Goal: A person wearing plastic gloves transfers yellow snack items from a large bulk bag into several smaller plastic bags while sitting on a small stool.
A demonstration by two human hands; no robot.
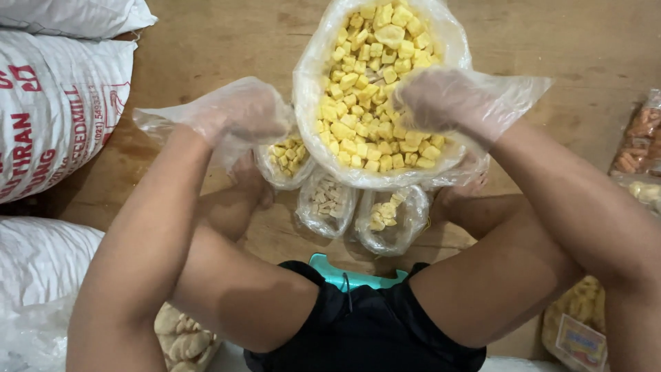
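Head view: big clear bag [313, 83] of yellow cubes [372, 89], long axis running up-frame, mouth open; left hand [237, 114] pinches a small bag [286, 162], right hand [441, 100] curled in cubes.

Yellow snack cubes [372, 76] in clear plastic bag [310, 89]. Clear plastic gloves [241, 114]. White sacks [55, 110], red lettering, left of frame. Brown wooden floor [220, 41]. Black shorts [372, 331]. Teal stool [348, 277].

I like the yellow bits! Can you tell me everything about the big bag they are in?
The big bag is thin, clear, crinkly plastic. It stands open on the wooden floor, its rim rolled outward, filled with small yellow cube-shaped pieces. The right hand, in a loose clear plastic glove, reaches into the pieces. The left hand, gloved too, is beside its rim. Three small filled bags lie against its near side.
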